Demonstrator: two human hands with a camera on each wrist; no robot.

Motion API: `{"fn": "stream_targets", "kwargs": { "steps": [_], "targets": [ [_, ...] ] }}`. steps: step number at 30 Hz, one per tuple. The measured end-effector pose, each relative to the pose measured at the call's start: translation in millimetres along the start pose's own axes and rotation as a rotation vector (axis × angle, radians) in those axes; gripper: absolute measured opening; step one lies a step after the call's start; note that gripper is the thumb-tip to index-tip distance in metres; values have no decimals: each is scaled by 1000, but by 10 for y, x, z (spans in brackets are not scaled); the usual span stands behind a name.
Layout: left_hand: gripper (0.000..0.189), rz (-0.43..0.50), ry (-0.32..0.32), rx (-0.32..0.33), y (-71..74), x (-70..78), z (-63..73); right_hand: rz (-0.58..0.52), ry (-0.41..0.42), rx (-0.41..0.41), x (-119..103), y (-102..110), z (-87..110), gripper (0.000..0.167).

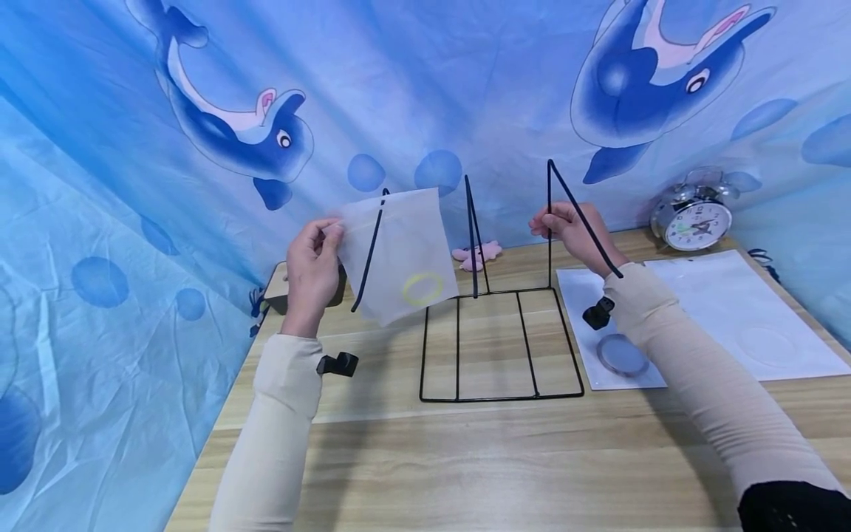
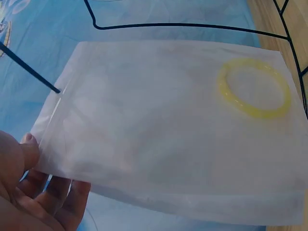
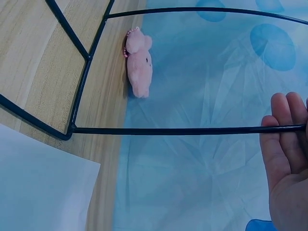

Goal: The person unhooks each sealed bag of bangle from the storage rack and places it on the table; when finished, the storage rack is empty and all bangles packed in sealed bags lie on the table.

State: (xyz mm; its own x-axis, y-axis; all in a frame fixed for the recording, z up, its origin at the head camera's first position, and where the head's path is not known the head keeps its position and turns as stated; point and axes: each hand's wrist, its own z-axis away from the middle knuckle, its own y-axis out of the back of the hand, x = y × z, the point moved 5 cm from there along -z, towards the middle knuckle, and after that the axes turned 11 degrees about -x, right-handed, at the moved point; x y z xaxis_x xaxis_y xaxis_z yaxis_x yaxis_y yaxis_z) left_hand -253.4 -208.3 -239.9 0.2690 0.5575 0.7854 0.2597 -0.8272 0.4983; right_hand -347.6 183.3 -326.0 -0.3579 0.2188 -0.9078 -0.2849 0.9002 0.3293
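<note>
My left hand [image 1: 314,258] pinches the edge of a frosted translucent bag [image 1: 399,244], thumb on one side and fingers on the other. A yellow ring [image 2: 255,89] shows through the bag near its far end. The bag is held up at the left part of a black wire rack [image 1: 501,400], one slanted wire crossing in front of it in the head view. How it sits between the wires is partly hidden. At the rack's right upright, my right hand [image 1: 573,225] grips the wire, its fingers [image 3: 281,139] behind it; the thumb is mostly out of the right wrist view.
A pink plush toy [image 3: 139,65] lies behind the rack by the curtain. To the right are a white sheet [image 1: 705,325], a grey round disc [image 1: 622,355] and a silver alarm clock [image 1: 694,222]. A dark box with a wooden top [image 1: 275,284] stands behind my left hand.
</note>
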Motion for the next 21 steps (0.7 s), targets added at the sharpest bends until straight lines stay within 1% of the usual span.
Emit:
{"fn": "stream_targets", "kwargs": {
  "steps": [4, 7, 9, 12, 17, 19, 21],
  "targets": [
    [31, -7, -34, -46, 35, -5, 50, -11, 2, -3, -55, -17, 26, 27],
    [30, 0, -47, -89, 45, -14, 96, -1, 5, 0, 4, -21, 14, 29],
    [30, 9, -46, -107, 56, -33, 140, 8, 3, 2, 50, -28, 3, 30],
    [30, 19, -48, -114, 87, -72, 222, 19, 1, 2, 65, -46, -4, 30],
    [31, 42, -104, -114, 125, -125, 325, 3, 2, 2, -55, -41, 42, 28],
    [31, 45, -125, -105, 136, -138, 357, -7, 8, 4, -83, -30, 53, 27],
    [31, 53, -140, -84, 154, -147, 390, -5, 13, 5, -65, -19, 46, 27]
  ]
}}
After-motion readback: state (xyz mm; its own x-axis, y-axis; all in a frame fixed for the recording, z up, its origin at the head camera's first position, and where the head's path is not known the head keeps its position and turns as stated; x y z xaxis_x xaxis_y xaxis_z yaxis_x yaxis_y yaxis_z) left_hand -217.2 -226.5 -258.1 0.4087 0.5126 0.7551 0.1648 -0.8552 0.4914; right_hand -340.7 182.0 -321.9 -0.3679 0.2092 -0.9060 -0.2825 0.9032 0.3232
